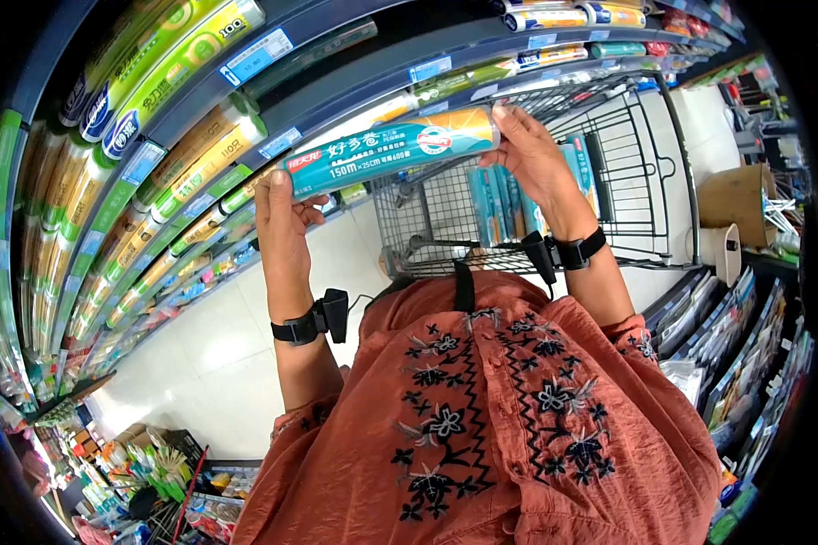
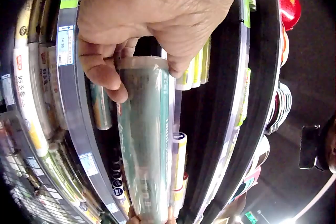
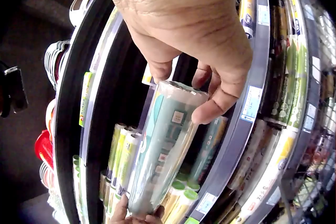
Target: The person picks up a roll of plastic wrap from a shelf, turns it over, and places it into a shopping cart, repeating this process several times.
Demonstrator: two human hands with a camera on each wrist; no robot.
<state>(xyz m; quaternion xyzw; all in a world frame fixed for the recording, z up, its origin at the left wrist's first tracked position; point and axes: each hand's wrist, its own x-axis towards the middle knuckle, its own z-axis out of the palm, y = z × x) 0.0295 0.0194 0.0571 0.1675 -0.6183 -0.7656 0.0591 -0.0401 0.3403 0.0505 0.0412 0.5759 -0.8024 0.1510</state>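
Observation:
A teal and orange roll of cling film (image 1: 391,150), wrapped in clear plastic, is held lengthwise between both hands in front of the shelves. My left hand (image 1: 284,218) grips its left end, thumb on the near side. At the other end, my right hand (image 1: 536,154) pinches the roll between thumb and fingers. The left wrist view looks along the roll (image 2: 147,145) from the left hand's end. From the opposite end, the right wrist view shows the fingers at the rim of the roll (image 3: 168,140). Printed lettering faces up in the head view.
Shelves with blue price tags (image 1: 257,56) hold many similar rolls (image 1: 168,73) on the left and ahead. A wire shopping cart (image 1: 627,173) stands beyond the right arm, with several teal packages (image 1: 500,207) inside. Racks of hanging goods (image 1: 727,336) line the right side.

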